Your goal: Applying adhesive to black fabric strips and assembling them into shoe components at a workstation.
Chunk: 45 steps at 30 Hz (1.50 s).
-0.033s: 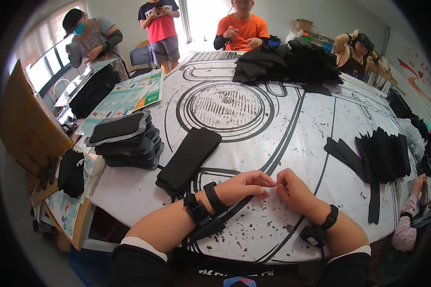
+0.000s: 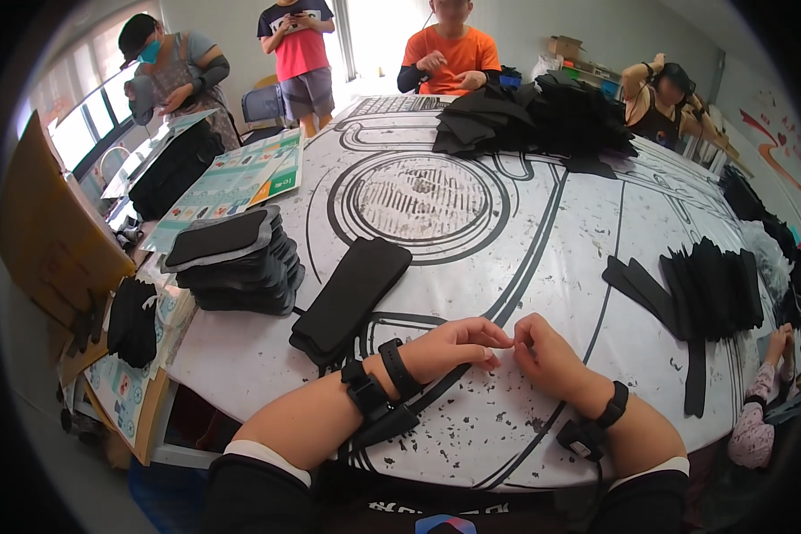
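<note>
On the white, black-lined worktop (image 2: pixel 454 289), flat black rounded-rectangular pads (image 2: pixel 354 292) lie left of both hands. The bare left hand (image 2: pixel 458 343) has a loosely spread grip; whether the curled, bare right hand (image 2: pixel 550 358) pinches anything, I cannot tell.

"How does the table (image 2: pixel 454 285) look from your end?"

"I see a white top marked with bold black lines and rings, dark flecks scattered across it."

"And what lies on it?"

"On my left there's a stack of black-and-grey pads (image 2: pixel 231 262); just beside it I find a low pile of long black pads (image 2: pixel 351 298), lying aslant. Toward the far side I make out a loose heap of black pieces (image 2: pixel 578 116)."

"To the right?"

"I've got black strips (image 2: pixel 712 289) bunched side by side, with a single strip (image 2: pixel 696 378) at their near end."
</note>
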Each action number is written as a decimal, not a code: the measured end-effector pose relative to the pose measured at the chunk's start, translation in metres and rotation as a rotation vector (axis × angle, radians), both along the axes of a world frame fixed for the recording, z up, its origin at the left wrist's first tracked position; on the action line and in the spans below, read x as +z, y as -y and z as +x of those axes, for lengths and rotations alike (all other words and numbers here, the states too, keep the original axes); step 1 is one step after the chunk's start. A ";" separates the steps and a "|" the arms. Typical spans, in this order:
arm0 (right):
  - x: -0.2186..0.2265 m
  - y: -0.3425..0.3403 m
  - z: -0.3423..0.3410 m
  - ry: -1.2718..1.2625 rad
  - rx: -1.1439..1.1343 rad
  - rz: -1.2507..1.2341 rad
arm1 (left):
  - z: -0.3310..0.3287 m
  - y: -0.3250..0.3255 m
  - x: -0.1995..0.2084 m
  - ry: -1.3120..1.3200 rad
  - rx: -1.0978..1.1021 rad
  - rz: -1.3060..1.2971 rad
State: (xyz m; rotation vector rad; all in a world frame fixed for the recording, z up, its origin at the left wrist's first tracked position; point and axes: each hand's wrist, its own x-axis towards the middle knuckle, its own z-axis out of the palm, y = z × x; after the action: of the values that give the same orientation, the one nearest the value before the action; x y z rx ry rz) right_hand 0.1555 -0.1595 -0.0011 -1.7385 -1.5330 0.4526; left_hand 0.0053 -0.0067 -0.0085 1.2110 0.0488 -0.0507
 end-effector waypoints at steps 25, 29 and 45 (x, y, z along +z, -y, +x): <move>-0.004 0.000 0.001 0.025 0.086 0.055 | 0.001 0.002 0.001 -0.019 0.111 0.023; 0.004 0.000 -0.002 -0.076 0.049 -0.054 | 0.001 0.002 0.000 0.013 0.103 -0.009; 0.073 0.020 -0.018 0.348 0.103 0.643 | 0.001 0.002 0.004 -0.008 0.152 -0.045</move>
State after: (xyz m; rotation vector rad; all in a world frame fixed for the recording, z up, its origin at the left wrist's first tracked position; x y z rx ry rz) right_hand 0.1372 -0.1792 0.0718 -1.2702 -1.7604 -0.2955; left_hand 0.0061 -0.0089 -0.0049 1.1590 0.1459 0.0760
